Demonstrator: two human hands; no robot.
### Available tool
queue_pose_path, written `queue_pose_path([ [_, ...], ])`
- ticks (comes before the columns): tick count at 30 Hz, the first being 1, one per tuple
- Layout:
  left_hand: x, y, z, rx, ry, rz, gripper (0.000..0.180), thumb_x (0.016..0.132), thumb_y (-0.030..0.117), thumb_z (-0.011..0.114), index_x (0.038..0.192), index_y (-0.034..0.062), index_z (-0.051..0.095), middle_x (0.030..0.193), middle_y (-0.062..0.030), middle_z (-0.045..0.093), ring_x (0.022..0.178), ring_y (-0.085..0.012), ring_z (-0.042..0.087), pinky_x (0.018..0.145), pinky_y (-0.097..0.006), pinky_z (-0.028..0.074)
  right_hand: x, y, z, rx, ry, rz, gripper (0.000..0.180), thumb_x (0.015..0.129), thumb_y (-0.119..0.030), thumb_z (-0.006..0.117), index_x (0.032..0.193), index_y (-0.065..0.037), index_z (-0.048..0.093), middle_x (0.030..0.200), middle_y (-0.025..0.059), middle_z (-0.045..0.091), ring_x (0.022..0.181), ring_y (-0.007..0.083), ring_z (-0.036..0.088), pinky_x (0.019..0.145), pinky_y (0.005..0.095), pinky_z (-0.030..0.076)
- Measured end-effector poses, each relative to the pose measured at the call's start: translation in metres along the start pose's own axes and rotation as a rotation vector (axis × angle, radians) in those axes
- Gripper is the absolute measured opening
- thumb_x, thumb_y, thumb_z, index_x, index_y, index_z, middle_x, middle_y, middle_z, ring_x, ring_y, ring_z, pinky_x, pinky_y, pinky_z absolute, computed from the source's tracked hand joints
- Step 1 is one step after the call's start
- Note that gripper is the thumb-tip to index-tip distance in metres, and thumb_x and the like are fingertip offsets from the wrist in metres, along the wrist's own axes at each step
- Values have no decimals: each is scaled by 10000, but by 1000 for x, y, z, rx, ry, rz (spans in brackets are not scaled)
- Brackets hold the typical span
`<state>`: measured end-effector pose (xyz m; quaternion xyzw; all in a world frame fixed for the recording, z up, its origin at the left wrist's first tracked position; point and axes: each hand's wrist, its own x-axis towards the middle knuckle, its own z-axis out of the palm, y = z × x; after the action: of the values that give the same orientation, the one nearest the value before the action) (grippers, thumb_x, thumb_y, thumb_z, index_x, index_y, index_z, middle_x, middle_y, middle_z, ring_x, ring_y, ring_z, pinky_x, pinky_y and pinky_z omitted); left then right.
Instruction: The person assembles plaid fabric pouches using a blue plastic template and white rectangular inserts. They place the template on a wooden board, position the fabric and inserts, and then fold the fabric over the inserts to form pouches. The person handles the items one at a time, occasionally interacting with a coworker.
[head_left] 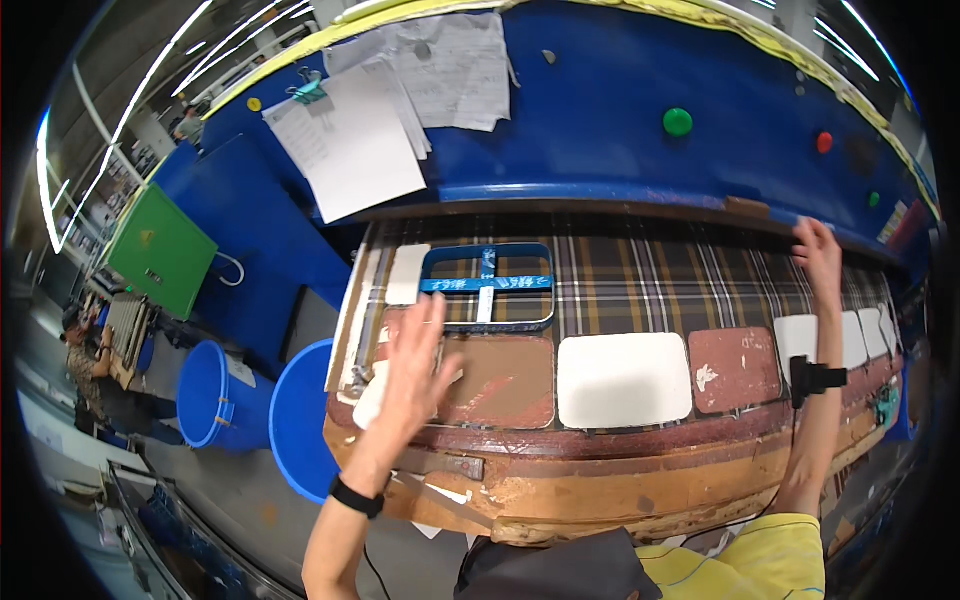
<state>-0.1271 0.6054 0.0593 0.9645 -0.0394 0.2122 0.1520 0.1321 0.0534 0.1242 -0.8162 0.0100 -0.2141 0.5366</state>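
My left hand (412,375) hovers with fingers stretched out over the left part of a brown plaid fabric sheet (650,270), holding nothing. Just beyond its fingertips lies a blue rectangular cutting die (487,325) with rounded corners and a crossbar, flat on the fabric. My right hand (820,255) is raised at the far right, by the lower edge of the blue press beam (620,120). Its fingers are loosely bent and nothing shows in them. Along the near side of the fabric run rounded rectangular patches, one white (625,380), others red-brown (735,370).
Papers (350,140) under a clip hang on the beam, which carries a green button (678,122) and a red button (824,142). Two blue bins (215,395) stand left of the worn wooden front edge (620,500). Another person (90,370) is farther left.
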Motion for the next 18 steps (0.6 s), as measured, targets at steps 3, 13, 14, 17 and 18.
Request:
queue_pose_path([
  [3,-44,69,0,-402,-83,44,604,892,166,686,1422,10,443,1285,-219,587,1149,-339,594,969,-400,475,48,57,-68,-60,222,50,783,860,-580,664,1365,-4,499,1194,85,584,927,119,551,815,285,457],
  [13,-165,167,57,-306,-119,150,362,896,243,672,1180,21,633,842,-91,659,787,-240,652,731,-340,529,189,136,-226,-419,594,-147,933,877,-686,529,1351,115,468,1372,264,524,1309,349,480,1085,376,361],
  [14,-164,170,57,-257,-82,131,347,897,246,670,1165,28,642,827,-83,651,784,-232,651,733,-334,530,188,154,-233,-426,609,-85,911,883,-680,524,1323,117,499,1347,269,544,1295,350,492,1076,380,374],
  [17,-159,176,57,-240,-23,76,249,887,251,680,1040,56,704,802,-72,679,752,-245,665,690,-334,542,192,179,-264,-470,848,-418,849,895,-640,528,1258,128,534,1265,313,560,1210,396,535,1019,420,422],
  [18,-166,175,58,-258,24,50,234,886,254,680,1015,62,714,795,-70,684,745,-249,668,682,-336,544,198,169,-260,-529,908,-477,795,908,-591,541,1220,140,540,1225,353,548,1180,430,534,995,453,433],
])
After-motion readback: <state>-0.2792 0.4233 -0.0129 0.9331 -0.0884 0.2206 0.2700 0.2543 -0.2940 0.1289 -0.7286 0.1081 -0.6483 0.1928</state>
